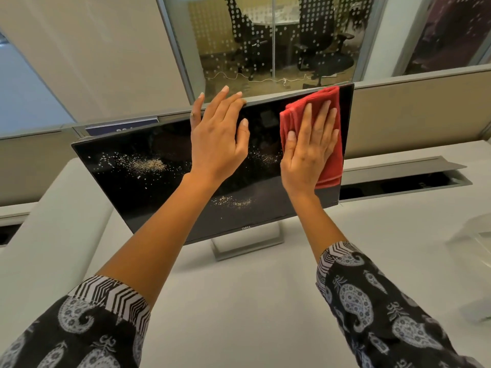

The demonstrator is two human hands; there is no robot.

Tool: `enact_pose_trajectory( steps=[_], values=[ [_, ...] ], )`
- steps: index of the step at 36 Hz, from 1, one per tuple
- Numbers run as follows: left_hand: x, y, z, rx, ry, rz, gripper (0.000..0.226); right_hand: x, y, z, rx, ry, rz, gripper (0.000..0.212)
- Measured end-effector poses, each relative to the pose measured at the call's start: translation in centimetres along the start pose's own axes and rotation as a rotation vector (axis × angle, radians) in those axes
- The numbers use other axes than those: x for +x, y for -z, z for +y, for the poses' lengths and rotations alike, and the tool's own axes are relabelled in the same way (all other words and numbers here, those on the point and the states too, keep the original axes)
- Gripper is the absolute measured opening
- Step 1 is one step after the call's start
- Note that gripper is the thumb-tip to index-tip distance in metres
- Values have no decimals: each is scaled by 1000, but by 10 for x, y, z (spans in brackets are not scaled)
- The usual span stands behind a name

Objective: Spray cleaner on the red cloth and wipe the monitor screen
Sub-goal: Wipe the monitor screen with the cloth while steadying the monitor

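A black monitor point(159, 187) stands on a white desk, its dark screen speckled with pale dust in several patches. My right hand point(309, 147) lies flat with straight fingers on a folded red cloth point(332, 152), pressing it against the screen's upper right part. My left hand point(218, 134) is open in front of the monitor's top edge near the middle, fingers spread, holding nothing; whether it touches the edge is unclear. No spray bottle is in view.
The white desk point(239, 301) stretches in front of the monitor's silver stand point(247, 243). An open cable slot point(403, 181) runs behind the monitor at the right. A beige partition point(419, 112) and a glass wall with office chairs lie beyond. A blurred clear object point(475, 235) sits at the right edge.
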State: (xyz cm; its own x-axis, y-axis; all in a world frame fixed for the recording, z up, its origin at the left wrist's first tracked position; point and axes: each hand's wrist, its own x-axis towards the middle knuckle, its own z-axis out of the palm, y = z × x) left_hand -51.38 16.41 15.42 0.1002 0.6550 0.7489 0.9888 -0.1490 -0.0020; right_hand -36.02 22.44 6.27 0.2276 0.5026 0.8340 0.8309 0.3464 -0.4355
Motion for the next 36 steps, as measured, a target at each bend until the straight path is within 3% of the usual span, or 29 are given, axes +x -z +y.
enact_pose_trajectory(
  steps=[11,14,18,23,30,36],
  values=[
    [-2,1,-1,-27,-1,-17,44,-41,3,49,-209,422,-135,65],
    [-2,2,-1,-39,-9,-20,43,-29,6,60,-238,355,-133,66],
    [-2,3,-2,-46,-14,-17,43,0,8,60,-198,119,-81,57],
    [-2,4,-1,-36,-18,-36,44,15,1,27,-107,-45,-11,56],
    [1,12,-2,-7,-49,-146,50,-47,-11,-14,-80,200,-98,57],
    [-7,22,-6,67,-121,-225,60,-70,-6,7,-137,376,-167,63]
  ],
)
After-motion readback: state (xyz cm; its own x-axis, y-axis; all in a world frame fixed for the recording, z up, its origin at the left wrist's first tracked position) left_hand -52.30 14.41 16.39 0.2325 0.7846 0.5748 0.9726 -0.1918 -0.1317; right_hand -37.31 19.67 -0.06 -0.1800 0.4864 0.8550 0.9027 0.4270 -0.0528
